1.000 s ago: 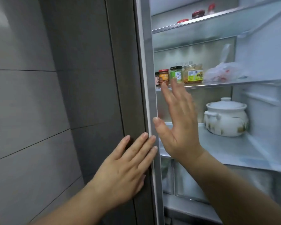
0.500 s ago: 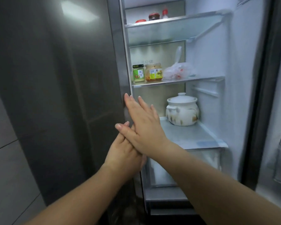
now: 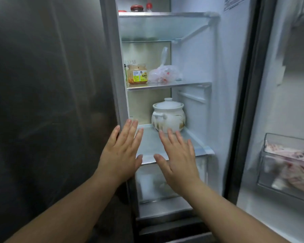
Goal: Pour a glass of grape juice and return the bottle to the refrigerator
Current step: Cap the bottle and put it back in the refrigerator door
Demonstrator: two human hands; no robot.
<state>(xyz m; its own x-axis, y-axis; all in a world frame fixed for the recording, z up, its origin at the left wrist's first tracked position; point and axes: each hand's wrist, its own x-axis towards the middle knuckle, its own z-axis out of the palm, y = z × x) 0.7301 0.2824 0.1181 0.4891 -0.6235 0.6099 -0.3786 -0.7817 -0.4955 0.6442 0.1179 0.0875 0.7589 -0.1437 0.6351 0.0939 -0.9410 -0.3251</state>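
The refrigerator (image 3: 197,55) stands open in front of me, its right door (image 3: 270,106) swung wide. No grape juice bottle or glass is in view. My left hand (image 3: 120,153) is flat and open, fingers straight, by the edge of the closed dark left door (image 3: 51,102). My right hand (image 3: 178,161) is open too, fingers spread, held in front of the lower glass shelf (image 3: 149,142). Neither hand holds anything.
A white lidded ceramic pot (image 3: 168,115) sits at the back of the lower shelf. The shelf above holds a yellow-labelled jar (image 3: 137,73) and a tied plastic bag (image 3: 164,74). Red-capped jars (image 3: 137,7) stand on the top shelf. A door bin (image 3: 286,167) holds packets.
My view has swung right, off the wall and onto the open refrigerator. The hands, overlapping at the door edge half a second ago, have drawn apart and now sit side by side.
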